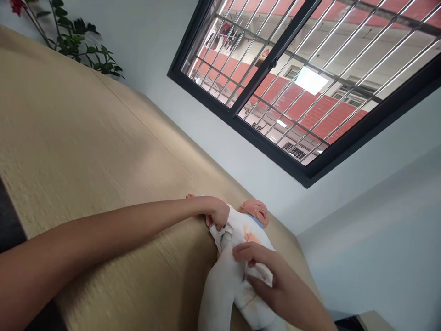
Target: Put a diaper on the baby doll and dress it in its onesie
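A baby doll [255, 212] in a white romper [227, 280] lies on its back on a light wooden table [86, 151], head toward the wall. My left hand [216, 214] is closed, pinching the romper's cloth at the doll's side near its arm. My right hand [267, 271] lies over the doll's belly, fingers curled and gripping a fold of the white cloth. Both hands touch the doll. The doll's legs run off toward the bottom edge of the view.
A leafy plant with a red flower [79, 43] stands at the table's far left corner. A barred, dark-framed window [303, 82] is set in the pale wall behind the table. The table's near edge runs along the left.
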Available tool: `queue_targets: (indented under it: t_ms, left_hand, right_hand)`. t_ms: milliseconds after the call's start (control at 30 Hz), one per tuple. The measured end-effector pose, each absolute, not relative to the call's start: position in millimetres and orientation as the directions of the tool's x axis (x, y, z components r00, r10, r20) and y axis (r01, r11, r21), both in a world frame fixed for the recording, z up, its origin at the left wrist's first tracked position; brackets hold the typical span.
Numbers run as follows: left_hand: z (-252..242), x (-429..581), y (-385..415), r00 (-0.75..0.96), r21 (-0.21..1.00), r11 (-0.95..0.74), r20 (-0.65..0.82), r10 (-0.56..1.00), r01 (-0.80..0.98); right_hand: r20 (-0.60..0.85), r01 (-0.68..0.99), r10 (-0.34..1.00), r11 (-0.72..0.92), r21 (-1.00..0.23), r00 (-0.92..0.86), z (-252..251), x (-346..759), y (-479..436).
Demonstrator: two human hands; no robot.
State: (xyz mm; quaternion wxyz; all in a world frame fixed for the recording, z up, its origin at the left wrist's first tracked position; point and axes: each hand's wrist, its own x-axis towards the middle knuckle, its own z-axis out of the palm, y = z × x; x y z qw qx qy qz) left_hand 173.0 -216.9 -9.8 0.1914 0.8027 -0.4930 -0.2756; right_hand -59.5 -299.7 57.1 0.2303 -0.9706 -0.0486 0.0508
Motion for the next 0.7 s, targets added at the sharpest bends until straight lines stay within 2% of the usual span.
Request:
queue_targets:
  t_ms: [100, 200, 267, 400, 533, 700]
  left_hand:
    - [-10.3, 176.1, -213.8, 0.272, 0.583, -0.402, -0.300, -0.914, -0.706]
    - [-15.1, 180.3, -216.3, 0.242, 0.583, -0.351, -0.258, -0.935, -0.733]
    - [-18.5, 181.5, -217.4, 0.220, 0.578, -0.310, -0.222, -0.950, -0.755]
    - [-21.2, 177.4, -215.1, 0.155, 0.562, -0.234, -0.185, -0.970, -0.793]
    - [-21.8, 169.6, -214.1, 0.161, 0.545, -0.197, -0.113, -0.980, -0.815]
    - [-25.1, 164.0, -215.6, 0.227, 0.535, -0.224, -0.062, -0.972, -0.814]
  right_hand:
    - [0.093, 0.072, 0.031, -0.873, -0.482, 0.995, 57.2, -57.9, -317.0]
    - [0.221, 0.059, -0.052, -0.882, -0.468, 0.974, 47.9, -50.5, -329.4]
    - [0.254, 0.070, -0.047, -0.899, -0.433, 0.966, 39.0, -43.0, -333.2]
    - [0.265, 0.081, -0.001, -0.951, -0.298, 0.964, 26.2, -25.3, -333.1]
    - [0.159, 0.006, -0.023, -0.983, -0.183, 0.987, 20.9, -5.4, -323.9]
    - [0.072, -0.103, -0.097, -0.991, 0.081, 0.993, 19.8, 13.2, -307.1]
